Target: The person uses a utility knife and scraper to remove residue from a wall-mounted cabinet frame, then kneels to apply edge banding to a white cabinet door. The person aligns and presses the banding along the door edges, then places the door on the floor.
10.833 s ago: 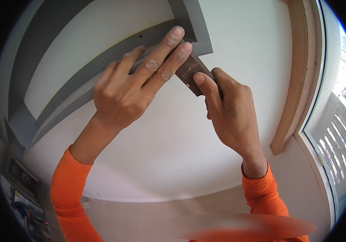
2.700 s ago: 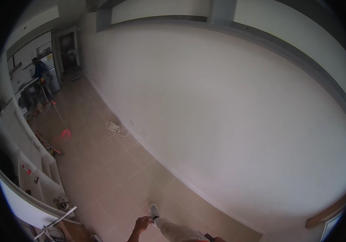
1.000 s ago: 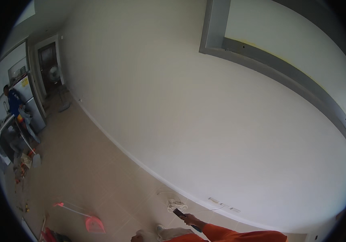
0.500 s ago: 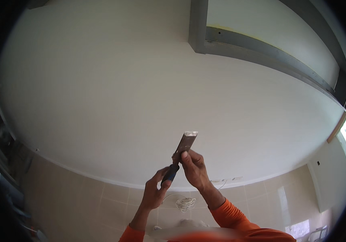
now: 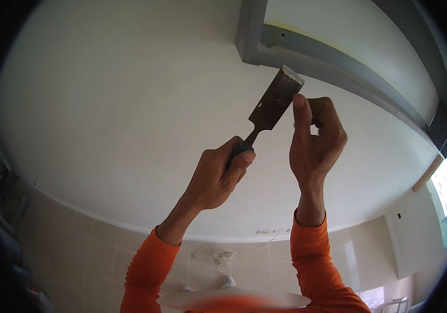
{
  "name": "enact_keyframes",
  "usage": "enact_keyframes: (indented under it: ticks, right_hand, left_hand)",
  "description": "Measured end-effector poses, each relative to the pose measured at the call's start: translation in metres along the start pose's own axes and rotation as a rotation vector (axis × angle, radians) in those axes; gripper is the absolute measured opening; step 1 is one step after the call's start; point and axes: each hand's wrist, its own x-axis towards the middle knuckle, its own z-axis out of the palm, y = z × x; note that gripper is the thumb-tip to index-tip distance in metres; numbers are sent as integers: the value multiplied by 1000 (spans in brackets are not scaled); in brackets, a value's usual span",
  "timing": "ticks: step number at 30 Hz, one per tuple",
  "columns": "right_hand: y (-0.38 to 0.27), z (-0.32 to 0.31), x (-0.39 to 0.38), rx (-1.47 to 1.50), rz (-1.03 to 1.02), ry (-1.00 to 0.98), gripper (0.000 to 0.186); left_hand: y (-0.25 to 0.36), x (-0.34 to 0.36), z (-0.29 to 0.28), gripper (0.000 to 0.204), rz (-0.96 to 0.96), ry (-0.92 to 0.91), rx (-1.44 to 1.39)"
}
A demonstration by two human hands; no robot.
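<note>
Here, the broad chisel (image 5: 275, 103) is gripped by its handle (image 5: 242, 148) in the left hand (image 5: 215, 176), its long axis slanted up and rightward, the blade pointed toward the grey frame (image 5: 317, 61). The right hand (image 5: 317, 140), half curled, is placed beside the blade, nearer its tip (whether the edge is pinched cannot be told).

Chisel (image 5: 275, 101) in left hand (image 5: 217, 175), blade slanting up-right; right hand (image 5: 317, 138) at blade's right edge, contact unclear. Wall (image 5: 114, 120) behind both. Frame (image 5: 333, 61) on wall, upper right, beyond blade tip. Cable coil (image 5: 225, 260) on floor (image 5: 148, 258), near wall base, below left hand. Window (image 5: 446, 182) far right.
</note>
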Motion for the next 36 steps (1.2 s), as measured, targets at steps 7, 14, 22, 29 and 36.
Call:
enact_keyframes:
  ticks: [7,14,22,29,36]
  right_hand:
    - [14,-6,58,-406,-802,107,54]
    - [26,3,70,-368,-790,-34,49]
    - [-4,-19,96,-242,-468,-494,34]
    - [-13,-14,100,-261,-310,-530,38]
    - [-20,-19,88,-261,-280,-479,35]
  left_hand:
    - [-8,18,-17,61,62,-23,-74]
    - [-15,33,-38,63,135,-49,68]
    - [-13,26,-38,55,118,-17,65]
    - [-10,26,-35,49,53,16,47]
    - [3,15,-47,48,95,3,171]
